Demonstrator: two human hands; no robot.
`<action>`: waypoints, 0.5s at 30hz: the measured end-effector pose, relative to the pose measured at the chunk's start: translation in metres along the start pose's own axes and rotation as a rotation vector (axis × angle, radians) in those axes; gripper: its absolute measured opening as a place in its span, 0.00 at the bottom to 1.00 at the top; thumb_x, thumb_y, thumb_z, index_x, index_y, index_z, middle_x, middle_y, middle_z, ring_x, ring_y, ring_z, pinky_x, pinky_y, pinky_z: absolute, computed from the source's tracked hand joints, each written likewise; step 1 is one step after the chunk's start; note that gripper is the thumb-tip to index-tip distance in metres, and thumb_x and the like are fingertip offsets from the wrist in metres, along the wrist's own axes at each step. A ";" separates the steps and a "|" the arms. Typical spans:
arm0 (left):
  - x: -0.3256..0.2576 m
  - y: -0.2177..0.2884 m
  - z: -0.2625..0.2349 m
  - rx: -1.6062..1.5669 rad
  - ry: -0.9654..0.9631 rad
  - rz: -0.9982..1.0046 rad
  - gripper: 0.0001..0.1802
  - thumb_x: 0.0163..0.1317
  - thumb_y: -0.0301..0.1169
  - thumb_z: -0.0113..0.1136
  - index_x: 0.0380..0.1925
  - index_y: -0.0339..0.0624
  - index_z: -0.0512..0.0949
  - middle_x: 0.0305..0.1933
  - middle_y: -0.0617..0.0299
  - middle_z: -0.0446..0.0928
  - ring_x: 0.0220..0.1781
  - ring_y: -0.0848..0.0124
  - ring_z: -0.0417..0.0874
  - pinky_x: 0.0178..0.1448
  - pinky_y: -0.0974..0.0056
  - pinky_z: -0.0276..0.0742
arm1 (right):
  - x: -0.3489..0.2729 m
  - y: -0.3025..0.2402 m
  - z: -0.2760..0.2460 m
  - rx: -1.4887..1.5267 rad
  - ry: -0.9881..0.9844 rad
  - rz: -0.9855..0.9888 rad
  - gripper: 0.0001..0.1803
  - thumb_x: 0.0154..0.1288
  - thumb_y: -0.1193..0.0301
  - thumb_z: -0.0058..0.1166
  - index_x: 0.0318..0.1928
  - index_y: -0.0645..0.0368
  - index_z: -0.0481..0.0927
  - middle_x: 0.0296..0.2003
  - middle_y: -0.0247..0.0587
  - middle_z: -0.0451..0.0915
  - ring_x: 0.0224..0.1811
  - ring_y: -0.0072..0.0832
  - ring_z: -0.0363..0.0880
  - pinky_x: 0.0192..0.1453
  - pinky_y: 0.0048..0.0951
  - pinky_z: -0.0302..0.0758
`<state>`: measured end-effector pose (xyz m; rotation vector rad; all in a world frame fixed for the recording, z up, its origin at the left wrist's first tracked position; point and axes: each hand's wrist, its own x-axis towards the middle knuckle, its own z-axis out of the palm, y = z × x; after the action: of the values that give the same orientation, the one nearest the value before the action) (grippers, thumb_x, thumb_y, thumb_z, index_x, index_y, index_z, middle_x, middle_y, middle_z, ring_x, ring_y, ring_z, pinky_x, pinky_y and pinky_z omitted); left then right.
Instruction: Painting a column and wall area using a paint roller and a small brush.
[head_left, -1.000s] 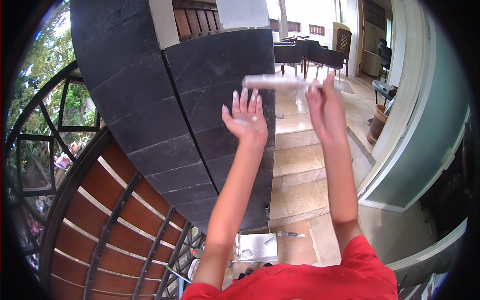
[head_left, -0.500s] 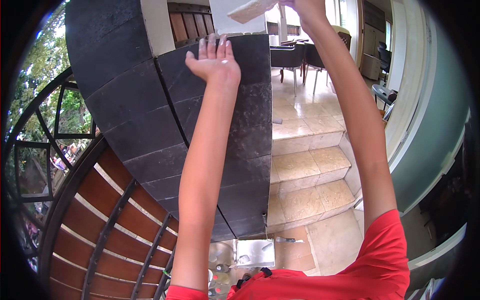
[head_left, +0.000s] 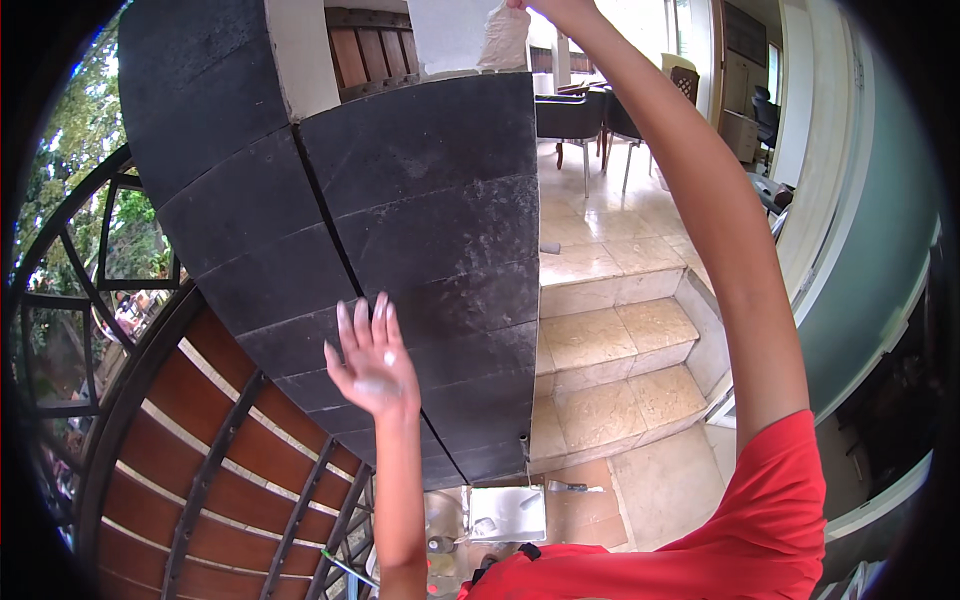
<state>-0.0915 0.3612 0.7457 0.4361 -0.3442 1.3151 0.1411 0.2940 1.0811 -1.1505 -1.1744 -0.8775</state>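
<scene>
My right hand (head_left: 552, 8) is raised at the top edge, partly cut off by the frame. Its fingers pinch the upper end of an off-white, wrinkled, cloth-like piece (head_left: 503, 42), which hangs against the edge of a white pillar (head_left: 455, 38). My left hand (head_left: 378, 372) is lower, palm up with fingers spread, in front of the wall of dark grey tiles (head_left: 430, 140). Whitish smears mark its palm and fingertips; a slightly blurred pale patch near the wrist is unclear.
A white tray (head_left: 532, 527) lies on the floor below, beside a flat tool with a dark handle (head_left: 570, 487). Stone steps (head_left: 620, 335) rise on the right toward black chairs (head_left: 570, 118). At left curves a wooden-slatted metal gate (head_left: 215, 400).
My left hand has dropped from the top of the tiled wall to its lower part. The off-white piece has swung from nearly level to hanging down, and my right hand has shifted up and left.
</scene>
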 end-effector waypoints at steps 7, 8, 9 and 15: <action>-0.054 0.033 -0.080 0.073 0.227 0.051 0.31 0.61 0.48 0.42 0.58 0.38 0.59 0.54 0.50 0.67 0.60 0.50 0.64 0.64 0.55 0.61 | -0.005 0.003 0.012 -0.153 0.017 -0.081 0.20 0.53 0.60 0.56 0.37 0.67 0.72 0.30 0.56 0.77 0.36 0.50 0.76 0.40 0.41 0.72; -0.061 0.034 -0.090 0.093 0.249 0.047 0.31 0.61 0.48 0.42 0.58 0.38 0.59 0.54 0.50 0.68 0.60 0.51 0.64 0.64 0.55 0.62 | -0.006 0.004 0.012 -0.156 0.015 -0.079 0.20 0.53 0.60 0.56 0.37 0.67 0.72 0.30 0.56 0.77 0.36 0.50 0.76 0.40 0.41 0.72; -0.066 0.035 -0.099 0.114 0.271 0.043 0.30 0.62 0.47 0.42 0.58 0.38 0.59 0.54 0.50 0.68 0.60 0.51 0.65 0.63 0.55 0.62 | -0.006 0.005 0.013 -0.159 0.024 -0.084 0.20 0.53 0.61 0.56 0.37 0.67 0.72 0.30 0.56 0.77 0.36 0.49 0.76 0.40 0.41 0.72; -0.085 0.045 -0.122 0.147 0.354 0.036 0.30 0.61 0.48 0.42 0.58 0.39 0.60 0.55 0.51 0.67 0.59 0.52 0.66 0.62 0.56 0.64 | -0.005 0.000 0.015 -0.083 -0.033 -0.029 0.19 0.54 0.62 0.55 0.36 0.67 0.71 0.29 0.57 0.77 0.37 0.50 0.76 0.40 0.41 0.71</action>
<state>-0.1548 0.3580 0.6035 0.3117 0.0407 1.4288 0.1366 0.3079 1.0766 -1.2221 -1.1930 -0.9400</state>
